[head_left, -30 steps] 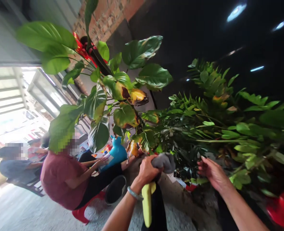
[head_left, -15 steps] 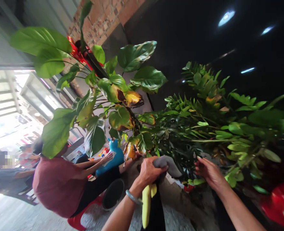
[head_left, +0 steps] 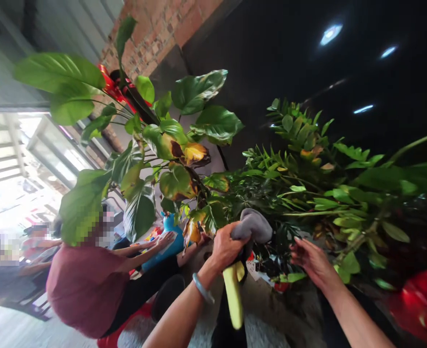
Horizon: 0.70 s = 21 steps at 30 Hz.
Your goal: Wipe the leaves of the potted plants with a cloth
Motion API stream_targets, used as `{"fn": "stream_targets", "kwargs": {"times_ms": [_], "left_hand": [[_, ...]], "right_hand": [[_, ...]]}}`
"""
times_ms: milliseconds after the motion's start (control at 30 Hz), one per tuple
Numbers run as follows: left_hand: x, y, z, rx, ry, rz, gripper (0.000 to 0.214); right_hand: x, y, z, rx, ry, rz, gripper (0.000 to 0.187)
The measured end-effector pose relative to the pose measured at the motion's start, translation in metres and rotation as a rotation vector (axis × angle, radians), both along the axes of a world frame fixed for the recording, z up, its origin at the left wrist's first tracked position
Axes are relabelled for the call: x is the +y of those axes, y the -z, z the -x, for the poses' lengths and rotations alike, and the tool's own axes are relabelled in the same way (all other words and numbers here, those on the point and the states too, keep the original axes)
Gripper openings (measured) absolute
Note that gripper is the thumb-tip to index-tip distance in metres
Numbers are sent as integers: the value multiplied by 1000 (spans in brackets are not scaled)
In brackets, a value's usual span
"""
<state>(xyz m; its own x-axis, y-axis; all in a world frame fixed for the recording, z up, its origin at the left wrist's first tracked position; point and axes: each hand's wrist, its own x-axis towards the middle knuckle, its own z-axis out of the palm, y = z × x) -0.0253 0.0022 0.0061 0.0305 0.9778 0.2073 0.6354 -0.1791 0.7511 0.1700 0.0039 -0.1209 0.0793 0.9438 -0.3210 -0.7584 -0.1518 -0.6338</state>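
My left hand (head_left: pixel 228 245), with a pale bracelet (head_left: pixel 202 288) on its wrist, is closed round a soft grey fabric piece (head_left: pixel 255 226). Its grey end bulges out above the fist; a long yellow part (head_left: pixel 233 295) and some dark material hang below. Whether these are one item I cannot tell. To the right, my right hand (head_left: pixel 313 261) is raised with bent fingers apart, and nothing shows in it. It is close to the green leaves of a bushy plant (head_left: pixel 307 198), a short way from the grey fabric.
A large-leaved plant (head_left: pixel 177 179) with yellowed, browned leaves rises ahead. At left, a person in a dark red shirt (head_left: pixel 79 290) sits on a red stool (head_left: pixel 126 331), one hand on a blue figure (head_left: pixel 168 241). A dark bucket (head_left: pixel 168 297) stands beside them. Something red (head_left: pixel 421 304) lies at lower right.
The grey fabric's end has tipped upward and the yellow part has swung right. My right hand has barely shifted. The view has moved slightly.
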Motion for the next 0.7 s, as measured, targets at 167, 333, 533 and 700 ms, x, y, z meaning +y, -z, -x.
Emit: {"fn": "stream_targets", "kwargs": {"times_ms": [167, 333, 533, 700], "left_hand": [[4, -44, -10, -160, -62, -376, 41], [13, -28, -19, -11, -17, -369, 48], [-10, 9, -9, 243, 104, -28, 46], [0, -30, -13, -99, 23, -286, 45]], "right_hand": [[1, 1, -3, -6, -12, -18, 25], [2, 1, 1, -2, -18, -30, 25], [-1, 1, -3, -17, -45, -45, 27], [2, 3, -5, -20, -40, -24, 25]]}}
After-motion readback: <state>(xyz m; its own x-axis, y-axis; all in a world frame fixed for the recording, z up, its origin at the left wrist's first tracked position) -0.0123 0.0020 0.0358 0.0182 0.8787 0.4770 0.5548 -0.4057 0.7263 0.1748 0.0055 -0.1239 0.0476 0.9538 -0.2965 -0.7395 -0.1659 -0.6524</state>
